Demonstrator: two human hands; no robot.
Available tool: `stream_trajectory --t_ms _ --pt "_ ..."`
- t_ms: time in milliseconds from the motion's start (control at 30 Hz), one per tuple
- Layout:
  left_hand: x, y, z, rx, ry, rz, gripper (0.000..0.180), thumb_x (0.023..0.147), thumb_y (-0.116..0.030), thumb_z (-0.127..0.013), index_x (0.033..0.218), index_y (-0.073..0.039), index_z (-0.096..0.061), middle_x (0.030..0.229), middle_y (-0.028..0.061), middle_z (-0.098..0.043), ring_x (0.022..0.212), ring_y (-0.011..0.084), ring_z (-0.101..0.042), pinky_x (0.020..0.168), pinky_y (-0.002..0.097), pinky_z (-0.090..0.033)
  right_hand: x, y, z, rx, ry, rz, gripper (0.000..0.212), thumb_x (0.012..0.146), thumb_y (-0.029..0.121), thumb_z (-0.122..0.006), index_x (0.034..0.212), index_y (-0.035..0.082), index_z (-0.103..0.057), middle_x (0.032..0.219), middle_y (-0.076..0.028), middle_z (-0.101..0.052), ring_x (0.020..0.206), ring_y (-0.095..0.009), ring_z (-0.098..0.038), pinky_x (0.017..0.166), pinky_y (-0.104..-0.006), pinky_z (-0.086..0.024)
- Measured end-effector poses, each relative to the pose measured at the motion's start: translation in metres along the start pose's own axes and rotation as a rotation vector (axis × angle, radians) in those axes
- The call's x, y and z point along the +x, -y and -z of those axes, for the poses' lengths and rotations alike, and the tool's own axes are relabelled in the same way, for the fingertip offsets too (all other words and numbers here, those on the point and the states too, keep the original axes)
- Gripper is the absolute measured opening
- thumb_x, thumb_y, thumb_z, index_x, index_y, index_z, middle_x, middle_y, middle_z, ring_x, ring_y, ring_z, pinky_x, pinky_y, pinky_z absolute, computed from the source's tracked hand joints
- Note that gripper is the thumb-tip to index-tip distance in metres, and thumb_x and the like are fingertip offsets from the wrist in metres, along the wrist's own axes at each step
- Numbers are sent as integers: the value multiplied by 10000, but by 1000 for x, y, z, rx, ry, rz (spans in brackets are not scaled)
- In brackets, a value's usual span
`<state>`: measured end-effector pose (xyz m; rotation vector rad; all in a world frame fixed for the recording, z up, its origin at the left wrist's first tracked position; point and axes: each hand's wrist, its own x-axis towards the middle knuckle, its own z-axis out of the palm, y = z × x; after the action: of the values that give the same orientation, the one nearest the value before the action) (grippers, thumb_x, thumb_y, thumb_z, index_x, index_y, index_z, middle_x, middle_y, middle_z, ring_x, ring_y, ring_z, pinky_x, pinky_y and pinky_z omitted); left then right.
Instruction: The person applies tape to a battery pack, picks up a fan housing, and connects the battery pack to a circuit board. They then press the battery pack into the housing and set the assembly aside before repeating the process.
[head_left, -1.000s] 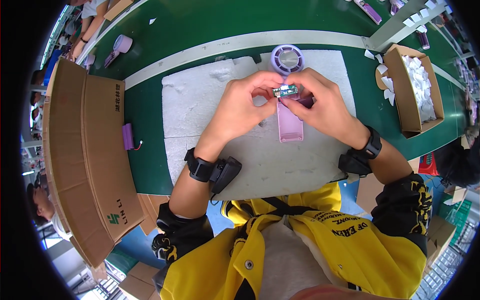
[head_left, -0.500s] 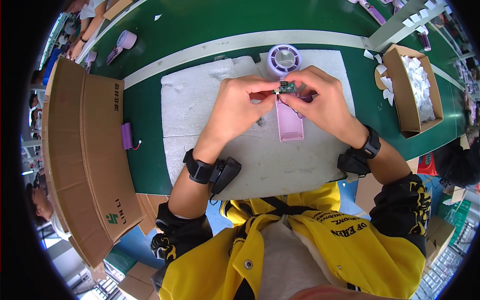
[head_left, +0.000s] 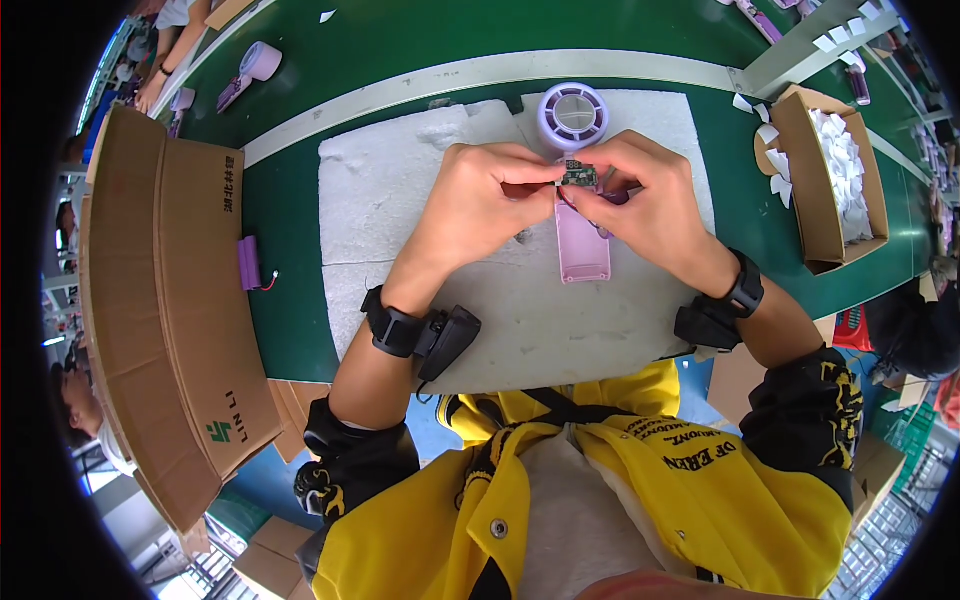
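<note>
A lilac handheld fan lies on a pale foam sheet [head_left: 480,330], its round head [head_left: 573,118] away from me and its hollow handle shell [head_left: 584,255] towards me. Above the handle's upper end, my right hand [head_left: 645,190] grips a small green circuit board [head_left: 579,174] between thumb and fingers. My left hand [head_left: 485,200] is closed in a pinch at the board's left edge, on what looks like a small white connector, mostly hidden by the fingertips. Thin dark wires [head_left: 600,229] loop from there over the shell. Something dark shows partly beneath my right fingers.
A purple battery pack [head_left: 249,263] with a wire lies left of the foam, beside a large cardboard box [head_left: 215,330]. At right stands a carton [head_left: 812,185] of white paper pieces. Another fan [head_left: 260,62] lies far left, and a metal post [head_left: 790,55] rises far right.
Both hands stay at the circuit board, which has tilted slightly in the fingers. The whole view has shifted a little; the fan and the foam stay in place.
</note>
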<state>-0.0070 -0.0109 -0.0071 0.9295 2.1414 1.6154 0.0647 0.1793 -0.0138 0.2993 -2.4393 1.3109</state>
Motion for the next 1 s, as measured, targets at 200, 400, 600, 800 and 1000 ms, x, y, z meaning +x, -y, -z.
stream_trajectory --t_ms 200,400,600,800,1000 --pt "1 -1 0 27 1 -1 243 747 -11 -704 988 -27 -729 815 98 -711 636 123 -648 577 243 -504 0 0 -1 1 -20 20 297 700 12 -782 981 12 -685 858 -81 -656 571 -97 -629 495 -220 -460" --pt "1 2 1 20 13 2 229 763 -8 -698 990 -20 -730 833 98 -708 661 123 -650 577 246 -503 2 4 0 -33 -9 8 270 716 17 -781 962 -1 -671 858 -83 -657 565 -102 -631 491 -219 -461" --pt "1 6 3 -147 47 49 239 793 -3 -677 1028 -15 -719 876 86 -694 738 116 -652 609 242 -504 1 5 5 86 66 -147 208 786 -2 -727 974 -11 -639 865 -71 -648 565 -93 -627 472 -219 -440" --pt "1 0 -1 -152 110 177 318 803 3 -658 1120 -28 -667 842 63 -673 722 95 -625 607 235 -490 4 9 16 166 151 -274 146 836 -29 -670 964 -24 -600 875 -56 -624 575 -82 -624 467 -224 -427" --pt "1 -1 -2 -168 185 240 370 827 -2 -623 1194 -58 -621 815 39 -658 674 74 -569 569 228 -454 3 3 19 108 189 -168 140 824 -32 -676 936 -28 -593 872 -51 -607 569 -96 -627 473 -230 -431"
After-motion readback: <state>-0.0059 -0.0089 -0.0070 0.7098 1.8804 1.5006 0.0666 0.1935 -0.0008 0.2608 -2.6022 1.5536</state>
